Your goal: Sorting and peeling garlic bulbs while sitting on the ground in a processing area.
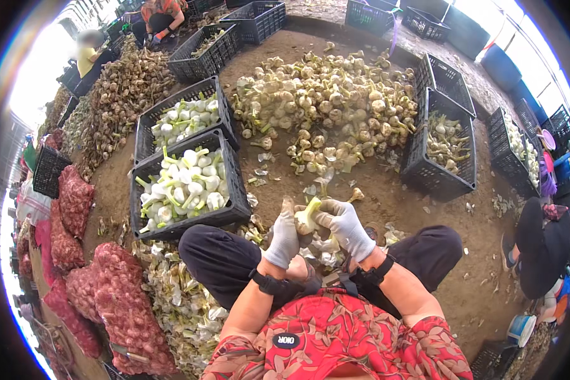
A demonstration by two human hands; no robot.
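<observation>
Between my two gloved hands is a garlic bulb [306, 219] with a short green stem pointing up. My left hand [285, 237] grips it from the left side, thumb upright. My right hand [346, 226] has its fingers and thumb on the bulb's right side. Both gloves are pale grey-white with soiled fingertips. Beyond the hands lies a heap of untrimmed garlic bulbs [327, 102] on the dirt floor. Cleaned white garlic bulbs [190, 183] fill much of a black plastic crate [240, 202] to my left. Loose garlic skins [327, 247] lie below my hands.
Another crate of white garlic [213, 88] stands behind the first. At right a black crate [439, 183] holds untrimmed garlic. Peelings [183, 289] and red mesh sacks [123, 304] lie at left; a knife [129, 353] rests on one sack. Other people [164, 21] sit nearby.
</observation>
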